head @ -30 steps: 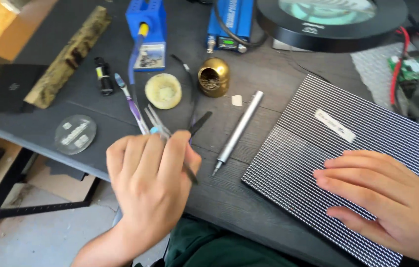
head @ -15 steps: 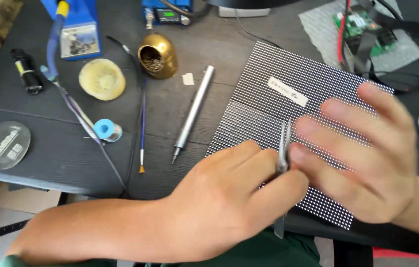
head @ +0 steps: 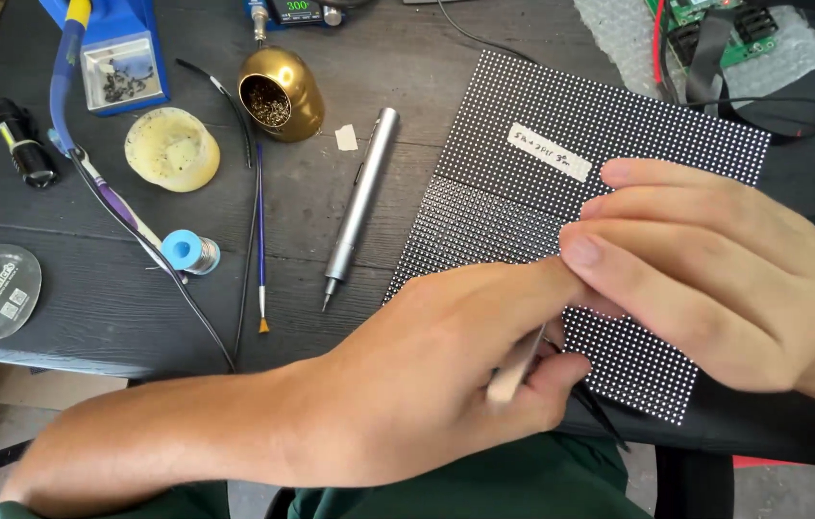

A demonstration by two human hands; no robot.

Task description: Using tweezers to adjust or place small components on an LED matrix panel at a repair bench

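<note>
Left hand pinches slim metal tweezers closed over the black dotted LED matrix panel lying flat on the dark bench, while the right hand's loosely spread fingers press it steady.

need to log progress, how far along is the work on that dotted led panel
Done: the dotted panel lies flat on the desk. In hand: the left hand holds tweezers at its lower part, and the right hand rests on it. Left: cannot tell; the spot under the fingers is hidden.
</note>
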